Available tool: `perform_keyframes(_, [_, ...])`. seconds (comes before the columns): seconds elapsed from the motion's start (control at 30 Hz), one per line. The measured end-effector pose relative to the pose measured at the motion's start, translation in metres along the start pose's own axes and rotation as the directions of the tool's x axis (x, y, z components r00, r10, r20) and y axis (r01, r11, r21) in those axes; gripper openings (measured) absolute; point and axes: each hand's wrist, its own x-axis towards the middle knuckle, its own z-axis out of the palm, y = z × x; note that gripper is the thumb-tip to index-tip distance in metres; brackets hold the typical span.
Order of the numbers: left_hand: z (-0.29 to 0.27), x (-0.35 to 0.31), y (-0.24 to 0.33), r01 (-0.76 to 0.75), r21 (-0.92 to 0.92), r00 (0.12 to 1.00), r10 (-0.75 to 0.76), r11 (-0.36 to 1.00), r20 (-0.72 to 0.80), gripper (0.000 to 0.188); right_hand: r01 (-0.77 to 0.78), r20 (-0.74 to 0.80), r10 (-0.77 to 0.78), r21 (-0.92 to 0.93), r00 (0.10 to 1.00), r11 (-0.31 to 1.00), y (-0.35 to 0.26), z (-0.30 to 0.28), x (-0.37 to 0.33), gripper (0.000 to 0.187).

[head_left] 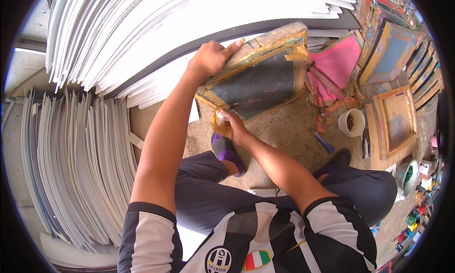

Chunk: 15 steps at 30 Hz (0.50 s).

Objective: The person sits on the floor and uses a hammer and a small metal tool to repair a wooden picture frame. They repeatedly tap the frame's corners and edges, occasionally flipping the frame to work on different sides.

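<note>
A screen-printing frame (256, 86) with dark mesh and a worn, yellow-stained wooden border stands tilted in front of me. My left hand (209, 59) grips its upper edge near the left end, the thumb lying along the wood. Below, at the frame's lower left corner, my right hand (233, 125) is closed around a yellow-brown crumpled rag (221, 127) with a whitish patch. The rag is close to the frame's corner; whether it touches the wood I cannot tell. My right fingers are partly hidden behind the rag.
Stacked white sheets (142, 31) fill the back, and more sheets (80, 164) stand at the left. To the right are a pink screen (336, 59), a blue-meshed frame (394, 52), a white bucket (351, 122), blue-handled pliers (365, 146), a blue-handled tool (325, 142) and a wooden frame (410, 126).
</note>
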Motion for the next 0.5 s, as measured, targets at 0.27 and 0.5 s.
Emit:
perform_keyframes(0.27, [0.003, -0.003, -0.005, -0.031, -0.024, 0.999, 0.031, 0.999, -0.018, 0.094, 0.366, -0.058, -0.499, -0.608, 0.864, 0.704, -0.028, 0.003, -0.031, 0.073])
perform_keyframes(0.5, [0.003, -0.007, 0.0, -0.025, -0.035, 1.0, 0.025, 0.999, -0.014, 0.092, 0.422, 0.197, -0.587, -0.864, 0.785, 0.275, -0.023, -0.001, -0.02, 0.04])
